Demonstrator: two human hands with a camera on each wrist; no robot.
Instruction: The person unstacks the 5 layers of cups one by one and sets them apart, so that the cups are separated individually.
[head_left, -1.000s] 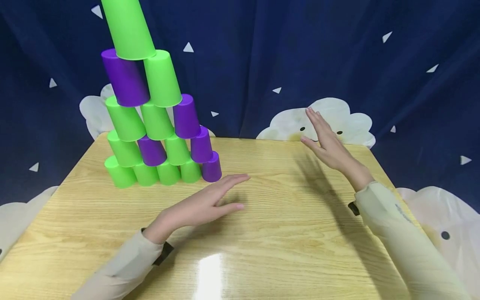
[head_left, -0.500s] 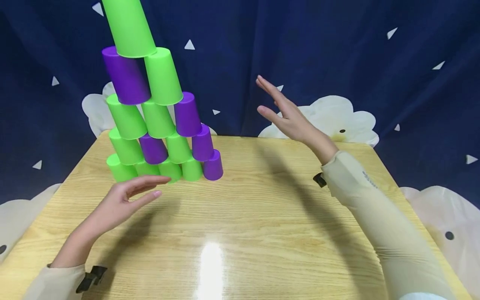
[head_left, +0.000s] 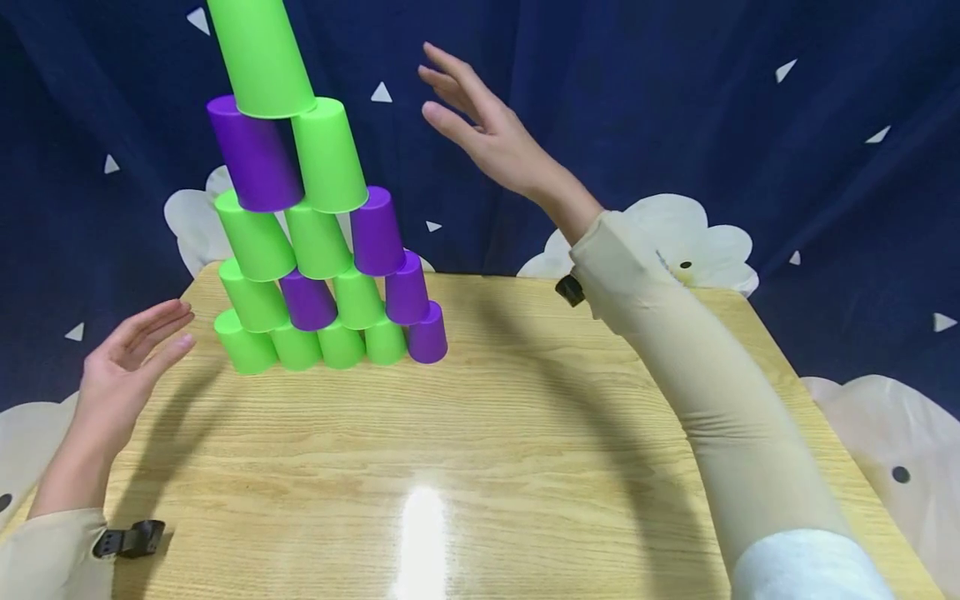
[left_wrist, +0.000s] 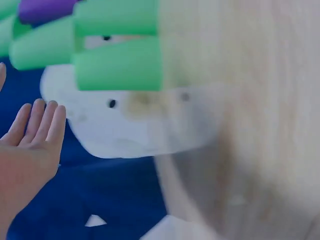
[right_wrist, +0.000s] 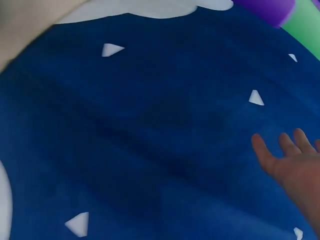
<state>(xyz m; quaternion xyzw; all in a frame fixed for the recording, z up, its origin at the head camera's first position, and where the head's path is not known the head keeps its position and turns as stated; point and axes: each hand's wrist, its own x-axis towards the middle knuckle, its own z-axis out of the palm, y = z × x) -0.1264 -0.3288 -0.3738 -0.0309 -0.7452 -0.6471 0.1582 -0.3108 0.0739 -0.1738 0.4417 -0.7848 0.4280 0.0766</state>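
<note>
A tall pyramid of upside-down green and purple cups stands at the back left of the table, its top cut off by the head view's upper edge. The highest visible one is a green cup (head_left: 262,58), resting across a purple cup (head_left: 257,158) and another green one. My left hand (head_left: 120,375) hovers left of the pyramid's base with fingers extended, touching nothing; its fingers also show in the left wrist view beside the green cups (left_wrist: 120,65). Raised to the right of the upper rows, apart from them, my right hand (head_left: 495,137) has spread fingers and holds nothing.
The wooden table (head_left: 480,433) has a bright reflection near its front. A dark blue curtain (head_left: 637,100) with white triangles and clouds hangs behind it. Black bands (head_left: 131,540) sit at both wrists.
My left hand has moved left, from in front of the pyramid to beside its base. My right hand has risen and come leftward toward the upper cups. The pyramid stands the same.
</note>
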